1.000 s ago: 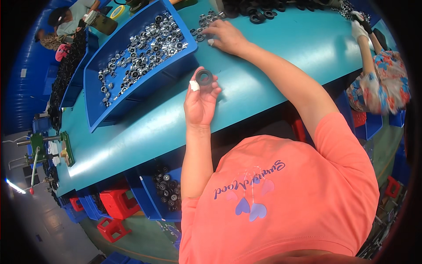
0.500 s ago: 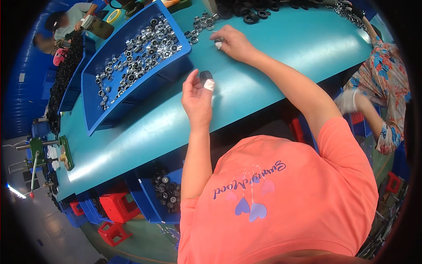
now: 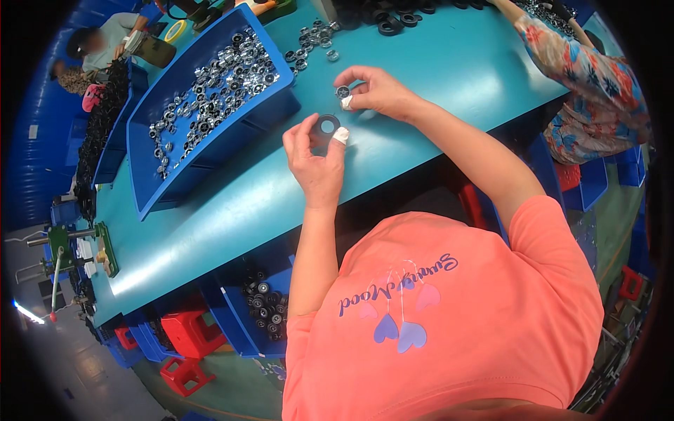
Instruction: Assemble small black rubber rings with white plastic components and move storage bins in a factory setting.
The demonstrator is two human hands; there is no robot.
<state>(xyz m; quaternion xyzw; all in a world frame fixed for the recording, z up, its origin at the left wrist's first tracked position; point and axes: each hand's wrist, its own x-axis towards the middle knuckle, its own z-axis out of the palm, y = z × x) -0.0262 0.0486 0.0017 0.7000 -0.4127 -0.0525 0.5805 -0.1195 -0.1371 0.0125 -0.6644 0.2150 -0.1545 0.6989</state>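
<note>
My left hand (image 3: 314,163) is closed on a black rubber ring (image 3: 325,128), held upright with its round hole showing. White tape wraps that thumb. Just beyond and to the right, my right hand (image 3: 379,95) pinches a small round metal hub (image 3: 342,92) with a dark centre; its thumb is taped white too. Ring and hub are close but apart, both above the teal table (image 3: 232,235). Loose shiny hubs (image 3: 314,36) lie on the table past my hands. To the left, a blue bin (image 3: 210,144) holds many more of them.
Black rubber rings (image 3: 390,22) are heaped at the far edge. A green hand press (image 3: 77,245) stands at the table's left end. Below the table are a blue crate of assembled wheels (image 3: 267,305) and red stools (image 3: 189,333). A co-worker's patterned sleeve (image 3: 562,52) reaches in at right.
My right hand has drawn back toward the left hand with the hub. The left hand has turned the ring so its hole shows. The co-worker at right now reaches over the table.
</note>
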